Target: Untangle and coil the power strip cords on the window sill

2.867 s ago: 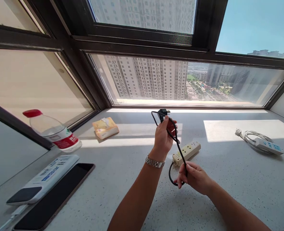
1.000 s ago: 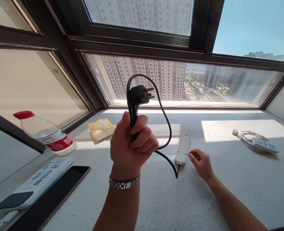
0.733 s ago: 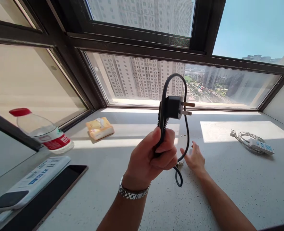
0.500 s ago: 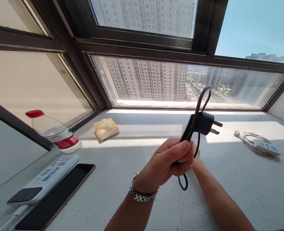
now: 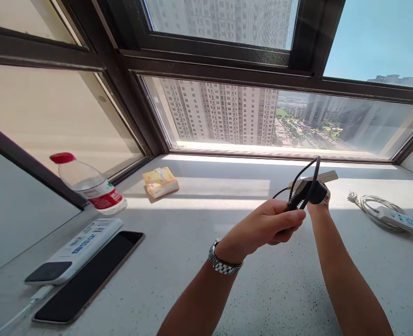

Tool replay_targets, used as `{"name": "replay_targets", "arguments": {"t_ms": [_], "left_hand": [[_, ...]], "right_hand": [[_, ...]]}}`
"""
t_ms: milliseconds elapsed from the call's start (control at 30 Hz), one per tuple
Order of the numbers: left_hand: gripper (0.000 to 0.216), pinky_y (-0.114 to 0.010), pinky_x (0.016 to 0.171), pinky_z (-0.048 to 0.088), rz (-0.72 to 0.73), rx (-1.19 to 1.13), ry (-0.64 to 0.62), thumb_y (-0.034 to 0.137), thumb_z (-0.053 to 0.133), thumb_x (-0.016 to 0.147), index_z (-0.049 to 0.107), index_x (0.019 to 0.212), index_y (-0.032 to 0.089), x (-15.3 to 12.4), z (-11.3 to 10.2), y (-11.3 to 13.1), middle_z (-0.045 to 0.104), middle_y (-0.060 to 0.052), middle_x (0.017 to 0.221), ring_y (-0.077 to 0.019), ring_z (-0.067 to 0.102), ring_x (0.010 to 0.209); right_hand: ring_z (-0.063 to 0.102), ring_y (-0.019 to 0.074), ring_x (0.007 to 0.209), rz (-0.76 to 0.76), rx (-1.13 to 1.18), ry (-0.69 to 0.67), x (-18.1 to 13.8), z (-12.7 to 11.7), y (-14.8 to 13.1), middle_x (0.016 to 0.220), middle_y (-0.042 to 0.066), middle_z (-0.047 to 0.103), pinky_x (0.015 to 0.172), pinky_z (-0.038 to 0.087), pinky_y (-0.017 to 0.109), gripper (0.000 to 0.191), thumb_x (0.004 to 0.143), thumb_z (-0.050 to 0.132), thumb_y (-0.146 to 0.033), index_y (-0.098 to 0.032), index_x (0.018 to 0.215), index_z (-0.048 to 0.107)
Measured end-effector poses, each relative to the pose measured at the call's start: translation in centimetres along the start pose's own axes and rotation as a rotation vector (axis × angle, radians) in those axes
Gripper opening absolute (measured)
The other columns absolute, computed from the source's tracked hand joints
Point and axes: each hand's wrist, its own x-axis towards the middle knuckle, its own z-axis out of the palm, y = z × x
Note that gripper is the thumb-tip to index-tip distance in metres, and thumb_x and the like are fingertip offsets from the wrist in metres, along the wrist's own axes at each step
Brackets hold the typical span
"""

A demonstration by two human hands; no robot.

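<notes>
Holding the black cord (image 5: 299,179) up right of centre in the frame, you are pinching it just below the plug (image 5: 313,191) with your left hand (image 5: 274,224), thumb and curled fingers pressed onto the cable, while your right hand (image 5: 317,201) is sitting behind the plug and is gripping the beige power strip (image 5: 327,177), lifted off the ledge; its fingers are mostly hidden, so I cannot tell how they are lying beyond being closed around the strip's body. To do this well, you are probably best keeping the left-hand pinch close to the plug so the loose loop is not swinging, and steadying the strip flat in the right palm, since its far end is poking out unsupported. Everything is happening over a pale speckled window ledge (image 5: 227,289), which is filling the lower frame, with a dark window frame (image 5: 206,70) and tower blocks running across the top. At lower left a dark tablet (image 5: 91,277) is lying flat with a white remote-like device (image 5: 75,252) touching its edge; a water bottle (image 5: 89,184) is lying on its side left of centre, a tissue pack (image 5: 160,182) is resting near it, and a white power strip with coiled cable (image 5: 384,210) is sitting at far right.
</notes>
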Motion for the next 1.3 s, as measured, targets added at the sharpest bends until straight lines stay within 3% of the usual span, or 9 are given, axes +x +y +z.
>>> {"name": "replay_targets", "arguments": {"t_ms": [167, 300, 367, 567, 767, 867, 1033, 1200, 1300], "left_hand": [[0.039, -0.02, 0.041, 0.016, -0.075, 0.105, 0.044, 0.049, 0.06, 0.084, 0.054, 0.067, 0.014, 1.5, -0.5, -1.2, 0.033, 0.008, 0.047, -0.0045, 0.025, 0.043], [0.039, -0.019, 0.038, 0.017, -0.112, 0.002, 0.038, 0.047, 0.06, 0.083, 0.047, 0.062, 0.017, 2.3, -0.7, -2.2, 0.035, 0.008, 0.044, -0.0044, 0.025, 0.039], [0.037, -0.018, 0.037, 0.018, -0.127, -0.106, 0.027, 0.045, 0.06, 0.084, 0.044, 0.063, 0.018, 2.6, -0.9, -2.5, 0.035, 0.008, 0.043, -0.0041, 0.023, 0.038], [0.032, -0.014, 0.031, 0.012, -0.148, -0.414, -0.024, 0.041, 0.057, 0.086, 0.044, 0.068, 0.018, 2.8, -2.3, -2.6, 0.03, 0.012, 0.041, -0.0019, 0.01, 0.032], [0.034, -0.014, 0.029, 0.013, -0.108, -0.468, 0.034, 0.043, 0.056, 0.09, 0.046, 0.069, 0.018, 3.0, -3.4, -2.7, 0.027, 0.012, 0.039, -0.0019, 0.01, 0.029], [0.053, -0.015, 0.03, 0.014, -0.047, -0.403, 0.085, 0.064, 0.053, 0.087, 0.05, 0.067, 0.016, 2.9, -3.2, -3.0, 0.029, 0.01, 0.04, -0.0017, 0.017, 0.03], [0.066, -0.02, 0.052, 0.047, 0.098, -0.312, 0.148, 0.077, 0.06, 0.073, 0.063, 0.097, 0.016, 2.5, -2.9, -3.3, 0.062, -0.003, 0.072, -0.0136, 0.06, 0.064], [0.052, -0.022, 0.054, 0.046, 0.186, -0.263, 0.114, 0.063, 0.069, 0.073, 0.066, 0.091, 0.014, 1.9, -3.3, -3.1, 0.063, -0.004, 0.076, -0.0129, 0.056, 0.063], [0.053, -0.024, 0.052, 0.045, 0.197, -0.258, 0.052, 0.061, 0.067, 0.071, 0.064, 0.092, 0.012, 1.7, -3.5, -2.8, 0.063, -0.005, 0.073, -0.0142, 0.055, 0.061]], "right_hand": [[0.066, 0.0173, 0.098, -0.353, 0.241, 0.082, 0.4, -2.1, -5.0, 0.103, -0.005, 0.059, 0.082, 0.059, 0.036, 0.041, 0.064, 0.075, -0.026, -0.028, 0.098, 0.052], [0.06, 0.0266, 0.115, -0.855, 0.072, 0.025, -1.2, -1.4, -7.0, 0.123, 0.002, 0.056, 0.095, 0.054, 0.05, 0.056, 0.069, 0.077, -0.033, -0.03, 0.119, 0.049], [0.058, 0.0292, 0.117, -0.989, -0.029, -0.041, -2.3, -0.9, -7.0, 0.125, 0.007, 0.056, 0.097, 0.052, 0.054, 0.063, 0.074, 0.075, -0.038, -0.028, 0.129, 0.046], [0.056, 0.0266, 0.121, -1.057, -0.181, -0.564, -4.6, -0.8, -7.6, 0.125, 0.006, 0.059, 0.098, 0.052, 0.048, 0.056, 0.08, 0.075, -0.03, -0.035, 0.13, 0.05], [0.054, 0.0279, 0.124, -1.257, -0.46, -0.823, -5.6, -0.8, -9.4, 0.127, 0.009, 0.062, 0.102, 0.048, 0.051, 0.036, 0.094, 0.053, -0.023, -0.031, 0.129, 0.056], [0.049, 0.0269, 0.131, -1.329, -0.658, -0.864, -6.6, -0.1, -9.0, 0.132, 0.007, 0.061, 0.104, 0.046, 0.051, 0.038, 0.095, 0.044, -0.016, -0.031, 0.127, 0.059], [0.042, 0.0237, 0.139, -1.372, -0.745, -0.864, -8.1, 1.0, -8.0, 0.139, 0.003, 0.058, 0.11, 0.041, 0.05, 0.042, 0.096, 0.04, -0.012, -0.032, 0.124, 0.064], [0.041, 0.0238, 0.14, -1.318, -0.609, -0.916, -9.1, 1.3, -7.7, 0.137, 0.001, 0.061, 0.115, 0.035, 0.051, 0.04, 0.099, 0.039, -0.017, -0.034, 0.112, 0.072], [0.057, 0.0248, 0.126, -1.225, -0.38, -0.765, -9.0, 1.3, -7.5, 0.125, 0.003, 0.068, 0.108, 0.044, 0.05, 0.033, 0.099, 0.044, -0.019, -0.033, 0.098, 0.074]]}}
